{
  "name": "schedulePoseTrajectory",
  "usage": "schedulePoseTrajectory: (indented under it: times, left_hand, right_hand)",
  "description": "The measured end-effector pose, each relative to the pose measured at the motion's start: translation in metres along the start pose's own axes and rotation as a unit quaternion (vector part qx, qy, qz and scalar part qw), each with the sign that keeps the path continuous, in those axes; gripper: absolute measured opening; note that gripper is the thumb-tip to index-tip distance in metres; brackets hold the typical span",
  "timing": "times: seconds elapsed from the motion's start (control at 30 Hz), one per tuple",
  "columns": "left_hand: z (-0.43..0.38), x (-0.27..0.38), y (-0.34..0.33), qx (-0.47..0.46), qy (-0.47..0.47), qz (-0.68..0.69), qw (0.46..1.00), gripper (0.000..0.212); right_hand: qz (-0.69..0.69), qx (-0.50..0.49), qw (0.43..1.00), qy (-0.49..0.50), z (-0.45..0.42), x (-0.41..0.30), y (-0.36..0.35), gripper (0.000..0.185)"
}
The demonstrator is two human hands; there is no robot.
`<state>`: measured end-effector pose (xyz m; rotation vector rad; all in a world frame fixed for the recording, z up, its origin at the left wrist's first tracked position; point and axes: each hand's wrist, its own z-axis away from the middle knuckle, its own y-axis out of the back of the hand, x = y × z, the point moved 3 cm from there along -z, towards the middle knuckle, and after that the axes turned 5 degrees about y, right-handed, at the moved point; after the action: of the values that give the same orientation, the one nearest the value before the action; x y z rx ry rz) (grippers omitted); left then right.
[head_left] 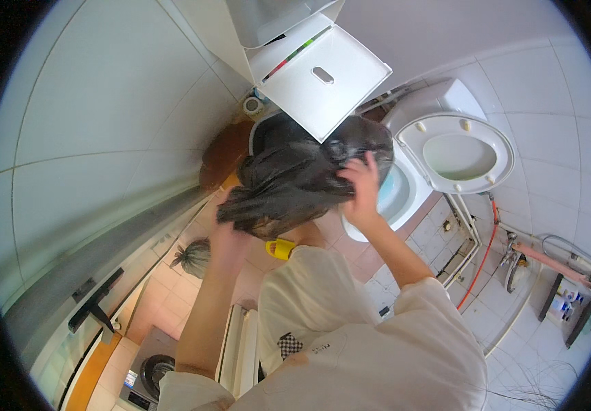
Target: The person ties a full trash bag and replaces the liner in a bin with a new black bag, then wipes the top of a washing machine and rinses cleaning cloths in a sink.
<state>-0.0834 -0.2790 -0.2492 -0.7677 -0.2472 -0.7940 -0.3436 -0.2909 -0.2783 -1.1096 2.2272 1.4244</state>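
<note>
A crumpled black plastic bag (pixel 285 180) spreads between my two hands, over a bin whose rim (pixel 258 134) shows at the upper left. Bunched plastic at the bag's left end is in the grip of my left hand (pixel 228 241), which is blurred. On the right side, my right hand (pixel 363 192) holds the bag near its edge, with some fingers spread over the plastic. The bag hides most of the bin and whatever may be inside. A tied, greyish plastic bag (pixel 195 258) sits on the floor below my left hand.
A toilet (pixel 406 192) with raised seat (pixel 506 154) stands at the right. Above the bag juts a white box (pixel 349 61) with a slotted front. A yellow slipper (pixel 280 248) is on my foot. A red hose (pixel 480 267) and pipes run along the right wall.
</note>
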Motion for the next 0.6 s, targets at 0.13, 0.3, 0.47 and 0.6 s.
schedulePoseTrajectory:
  times: [0.13,0.3,0.47,0.6]
  left_hand:
    - [-0.040,-0.036,0.033,0.048,0.075,-0.055,0.995,0.035]
    - [-0.067,-0.050,0.051,-0.067,0.142,0.063,0.986,0.036]
    - [-0.088,-0.046,0.024,0.003,0.121,0.080,0.989,0.030]
    - [-0.107,-0.034,0.082,0.096,0.083,0.042,0.991,0.031]
  right_hand:
    - [-0.053,-0.082,0.992,-0.073,0.002,0.021,-0.080,0.037]
    - [-0.123,-0.071,0.903,-0.405,0.018,0.090,-0.205,0.028]
    - [-0.251,-0.297,0.721,-0.573,0.038,0.156,-0.254,0.040]
    - [-0.064,-0.376,0.865,-0.326,-0.008,0.109,-0.212,0.034]
